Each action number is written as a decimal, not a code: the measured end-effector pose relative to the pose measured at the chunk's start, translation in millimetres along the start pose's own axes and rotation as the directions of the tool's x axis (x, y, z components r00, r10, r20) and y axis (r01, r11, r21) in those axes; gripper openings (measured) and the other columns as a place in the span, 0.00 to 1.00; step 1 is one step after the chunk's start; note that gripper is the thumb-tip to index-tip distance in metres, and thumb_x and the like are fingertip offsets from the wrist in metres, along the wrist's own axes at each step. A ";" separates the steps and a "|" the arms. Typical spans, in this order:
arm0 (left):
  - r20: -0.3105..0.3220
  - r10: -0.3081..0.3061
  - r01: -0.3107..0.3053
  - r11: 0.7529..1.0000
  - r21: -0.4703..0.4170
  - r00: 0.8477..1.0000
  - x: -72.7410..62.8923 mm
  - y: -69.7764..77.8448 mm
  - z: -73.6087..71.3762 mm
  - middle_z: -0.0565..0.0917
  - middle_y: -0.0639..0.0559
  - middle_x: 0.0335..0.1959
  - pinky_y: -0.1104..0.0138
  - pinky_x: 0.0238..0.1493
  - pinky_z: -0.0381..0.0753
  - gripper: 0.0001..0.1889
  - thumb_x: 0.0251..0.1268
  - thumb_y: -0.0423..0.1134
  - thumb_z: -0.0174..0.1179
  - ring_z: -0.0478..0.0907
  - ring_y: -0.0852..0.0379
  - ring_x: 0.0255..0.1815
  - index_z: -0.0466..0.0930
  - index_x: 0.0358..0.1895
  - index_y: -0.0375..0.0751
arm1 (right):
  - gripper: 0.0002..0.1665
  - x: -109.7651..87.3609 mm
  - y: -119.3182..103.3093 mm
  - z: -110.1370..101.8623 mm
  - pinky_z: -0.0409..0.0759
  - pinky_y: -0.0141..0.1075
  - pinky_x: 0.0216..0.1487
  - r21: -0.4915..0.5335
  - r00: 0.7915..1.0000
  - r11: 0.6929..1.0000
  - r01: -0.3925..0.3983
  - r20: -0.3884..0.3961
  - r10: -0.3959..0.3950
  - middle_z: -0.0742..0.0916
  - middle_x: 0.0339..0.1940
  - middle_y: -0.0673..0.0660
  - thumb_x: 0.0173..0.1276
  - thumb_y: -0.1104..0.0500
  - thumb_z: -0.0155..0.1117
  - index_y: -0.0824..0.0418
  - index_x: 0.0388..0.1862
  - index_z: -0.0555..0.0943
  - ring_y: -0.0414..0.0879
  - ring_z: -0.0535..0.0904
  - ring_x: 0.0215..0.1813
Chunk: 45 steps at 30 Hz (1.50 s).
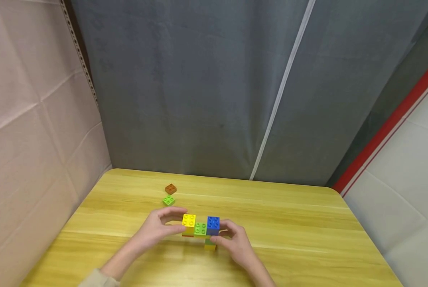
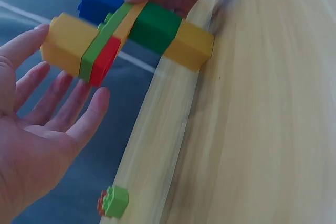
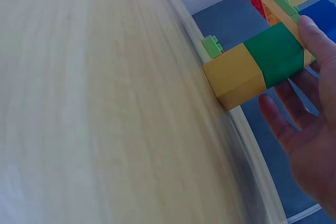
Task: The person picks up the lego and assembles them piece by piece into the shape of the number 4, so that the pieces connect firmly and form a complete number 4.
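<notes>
A structure of toy building blocks (image 1: 200, 229) stands between the two hands. Its left end carries a yellow block (image 1: 189, 220) above a red piece (image 2: 105, 60); a light green plate (image 1: 200, 228) spans across to a blue block (image 1: 213, 225). Below the blue side, a dark green block (image 3: 275, 53) sits on a yellow block (image 3: 234, 76) at the foot. The left hand (image 1: 161, 225) holds the yellow block's end between thumb and fingers. With thumb in front and fingers behind, the right hand (image 1: 234, 242) grips the blue side.
A loose light green block (image 1: 168, 200) and a brown block (image 1: 170, 189) lie on the wooden table (image 1: 289, 223), beyond the left hand. A grey curtain (image 1: 199, 99) hangs behind the table's far edge, with pale cloth (image 1: 30, 139) to the left.
</notes>
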<state>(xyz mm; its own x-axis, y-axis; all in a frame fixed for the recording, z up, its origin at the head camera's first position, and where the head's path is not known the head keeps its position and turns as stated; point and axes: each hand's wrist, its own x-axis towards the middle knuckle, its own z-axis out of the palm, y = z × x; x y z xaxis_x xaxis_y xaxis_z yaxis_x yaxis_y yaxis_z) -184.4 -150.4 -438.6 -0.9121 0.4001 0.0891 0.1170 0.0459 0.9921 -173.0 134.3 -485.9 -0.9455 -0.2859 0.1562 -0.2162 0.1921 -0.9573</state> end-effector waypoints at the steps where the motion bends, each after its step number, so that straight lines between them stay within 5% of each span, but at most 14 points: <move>1: -0.001 0.012 -0.012 1.000 -0.009 1.000 -0.5 -1.3 -4.0 0.79 0.31 0.61 0.64 0.53 0.84 0.25 0.65 0.34 0.71 0.80 0.46 0.60 0.77 0.64 0.31 | 0.20 -0.1 0.2 0.0 0.82 0.38 0.55 0.003 1.000 1.000 -0.003 0.002 0.003 0.87 0.49 0.56 0.64 0.60 0.76 0.61 0.54 0.84 0.55 0.83 0.51; 4: -0.039 0.035 -0.036 0.999 -0.035 0.999 -0.9 -6.2 -17.6 0.80 0.30 0.59 0.64 0.54 0.84 0.25 0.64 0.30 0.70 0.83 0.49 0.57 0.76 0.63 0.27 | 0.20 -0.5 0.2 -0.2 0.82 0.37 0.55 0.006 1.000 1.000 -0.010 0.005 0.010 0.87 0.49 0.56 0.64 0.60 0.76 0.61 0.54 0.84 0.56 0.83 0.51; 8: -0.174 0.023 -0.029 0.999 -0.029 0.984 2.8 -16.4 -36.9 0.83 0.31 0.55 0.62 0.51 0.86 0.25 0.65 0.28 0.69 0.86 0.52 0.51 0.75 0.62 0.22 | 0.20 -0.6 -0.4 -0.7 0.82 0.38 0.55 0.010 1.000 1.000 -0.016 0.002 0.016 0.87 0.49 0.56 0.64 0.59 0.76 0.60 0.55 0.83 0.55 0.83 0.52; 13: -0.371 -0.018 0.055 0.994 0.089 0.928 15.5 -36.2 -57.6 0.83 0.30 0.54 0.68 0.47 0.85 0.26 0.64 0.33 0.72 0.85 0.52 0.50 0.76 0.62 0.24 | 0.20 -0.9 -0.6 -2.0 0.83 0.38 0.54 0.009 1.000 1.000 0.000 -0.003 0.000 0.87 0.49 0.55 0.65 0.60 0.75 0.61 0.54 0.83 0.52 0.83 0.51; 16: -0.424 -0.022 0.119 0.972 0.204 0.906 25.2 -50.3 -66.4 0.85 0.35 0.54 0.71 0.48 0.83 0.26 0.64 0.36 0.72 0.83 0.46 0.55 0.78 0.62 0.28 | 0.19 -0.9 0.5 -2.2 0.83 0.37 0.52 0.005 1.000 1.000 0.017 -0.004 -0.017 0.88 0.48 0.56 0.65 0.60 0.75 0.62 0.54 0.83 0.52 0.83 0.50; 22: -0.445 -0.023 0.169 0.942 0.291 0.895 44.4 -71.8 -68.8 0.84 0.34 0.56 0.58 0.55 0.84 0.26 0.63 0.35 0.72 0.80 0.37 0.58 0.79 0.63 0.30 | 0.19 0.3 2.8 -1.7 0.84 0.38 0.53 0.023 1.000 1.000 0.003 0.002 -0.003 0.88 0.49 0.56 0.65 0.60 0.75 0.61 0.54 0.84 0.51 0.83 0.51; 30: -0.439 -0.027 0.198 0.916 0.348 0.898 61.8 -80.6 -58.2 0.84 0.35 0.55 0.50 0.57 0.81 0.27 0.58 0.33 0.75 0.80 0.38 0.56 0.80 0.61 0.30 | 0.19 0.0 2.6 -0.8 0.84 0.38 0.53 0.044 1.000 0.999 -0.023 0.006 0.022 0.87 0.50 0.56 0.65 0.61 0.76 0.60 0.54 0.84 0.52 0.83 0.52; 39: -0.424 0.001 0.198 0.884 0.424 0.906 68.8 -85.9 -55.4 0.84 0.35 0.55 0.48 0.58 0.79 0.27 0.55 0.29 0.76 0.80 0.39 0.55 0.80 0.60 0.29 | 0.19 0.0 2.4 -0.5 0.84 0.37 0.53 0.046 0.999 0.998 -0.033 0.012 0.032 0.87 0.50 0.57 0.65 0.60 0.75 0.61 0.54 0.83 0.55 0.82 0.53; 45: -0.418 0.012 0.186 0.884 0.430 0.908 66.3 -85.2 -54.5 0.85 0.35 0.52 0.51 0.53 0.82 0.23 0.57 0.27 0.73 0.81 0.42 0.51 0.82 0.58 0.28 | 0.19 -0.7 1.5 -1.1 0.84 0.37 0.52 0.048 0.999 0.998 -0.043 0.017 0.042 0.86 0.51 0.58 0.66 0.59 0.75 0.60 0.54 0.83 0.57 0.82 0.53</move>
<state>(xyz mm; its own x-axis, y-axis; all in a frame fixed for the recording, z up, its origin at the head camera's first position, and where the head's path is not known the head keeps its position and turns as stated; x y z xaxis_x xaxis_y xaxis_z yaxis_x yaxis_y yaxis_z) -276.2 -177.6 -512.4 -0.9914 -0.0188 0.1297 0.1022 0.5084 0.8550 -173.0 135.9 -487.1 -0.9494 -0.2935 0.1113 -0.1632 0.1585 -0.9738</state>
